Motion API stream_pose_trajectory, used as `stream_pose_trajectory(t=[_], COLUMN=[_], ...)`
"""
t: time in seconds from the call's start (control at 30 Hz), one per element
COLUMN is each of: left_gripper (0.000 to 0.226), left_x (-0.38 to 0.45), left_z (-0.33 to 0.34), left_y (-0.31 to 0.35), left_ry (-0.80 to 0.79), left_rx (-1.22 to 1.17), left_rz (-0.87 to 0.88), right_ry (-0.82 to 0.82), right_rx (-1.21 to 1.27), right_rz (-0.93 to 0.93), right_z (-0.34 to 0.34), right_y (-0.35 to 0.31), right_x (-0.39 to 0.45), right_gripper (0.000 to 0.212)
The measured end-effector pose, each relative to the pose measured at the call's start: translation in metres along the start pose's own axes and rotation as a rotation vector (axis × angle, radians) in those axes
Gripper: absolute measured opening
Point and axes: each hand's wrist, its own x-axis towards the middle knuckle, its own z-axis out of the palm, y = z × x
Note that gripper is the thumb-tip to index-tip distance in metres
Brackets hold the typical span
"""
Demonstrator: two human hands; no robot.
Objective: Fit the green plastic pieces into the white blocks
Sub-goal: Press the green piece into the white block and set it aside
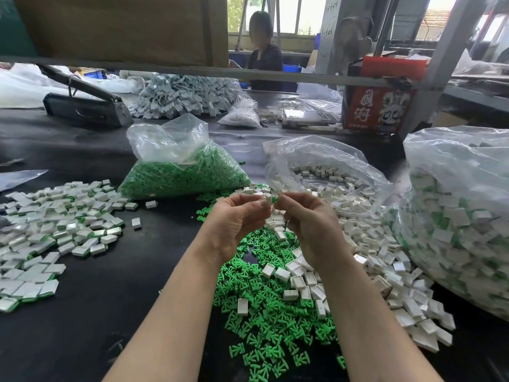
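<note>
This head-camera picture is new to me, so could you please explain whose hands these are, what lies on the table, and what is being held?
There is no machine here: a person wears a camera on the head, so the head view looks forward and down over their own forearms. The left hand pinches a white block, and the right hand pinches a green plastic piece right against it, as if fitting them together. Below the hands, on the black table, lie loose green pieces and loose white blocks. At left is a pile of blocks with green showing, apparently finished. Clear bags hold more green pieces and blocks. Another person sits behind.
</note>
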Motion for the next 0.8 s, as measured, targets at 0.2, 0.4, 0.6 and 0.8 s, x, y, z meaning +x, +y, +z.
stream_pose_trajectory(t=[0.2, 0.4, 0.6, 0.8], left_gripper=[0.046, 0.045, 0.034, 0.034], left_x=[-0.001, -0.002, -0.002, -0.002], left_z=[0.001, 0.002, 0.001, 0.002], left_y=[0.001, 0.001, -0.001, -0.002], left_ry=[0.001, 0.02, 0.056, 0.053], left_rx=[0.013, 0.038, 0.12, 0.112], left_rz=[0.006, 0.035, 0.102, 0.112], right_ry=[0.044, 0.082, 0.122, 0.152], right_rx=[-0.072, -0.187, -0.319, -0.291], right_rz=[-0.078, -0.185, -0.318, -0.346], right_z=[0.0, -0.001, 0.002, 0.006], right_y=[0.002, 0.004, 0.007, 0.012], right_x=[0.001, 0.003, 0.004, 0.005], right_gripper=[0.006, 0.004, 0.005, 0.005])
